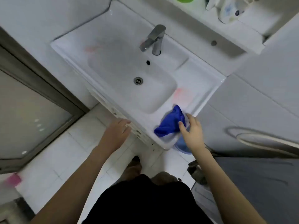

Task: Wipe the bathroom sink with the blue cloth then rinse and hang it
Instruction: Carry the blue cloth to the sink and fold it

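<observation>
Cloth [168, 122] found bunched on the flat rim of the sink [113, 65], at its near right corner, clear of the bowl. It is judged to be parked there within reach of the right hand [191, 131] and close to the pink smear [182, 94] just beyond it on the same rim. The long axis of the bunch is seen running diagonally, near-left to far-right. The broader, rounded end lies near-left at the rim's edge, and the narrow peaked end is pointed far-right toward the smear. Right hand held over the cloth's right side, fingers spread and only lightly bent, thumb [182, 126] laid against the fabric. Nothing is gripped yet, so a pick-up is judged to be just starting. Left hand [115, 135] kept flat with fingers straight at the sink's near edge, holding nothing, probably as a brace. Contact with the rim cannot be confirmed. Wiping judged not yet begun. A second faint pink mark [92, 48] is noted on the far left rim.
</observation>
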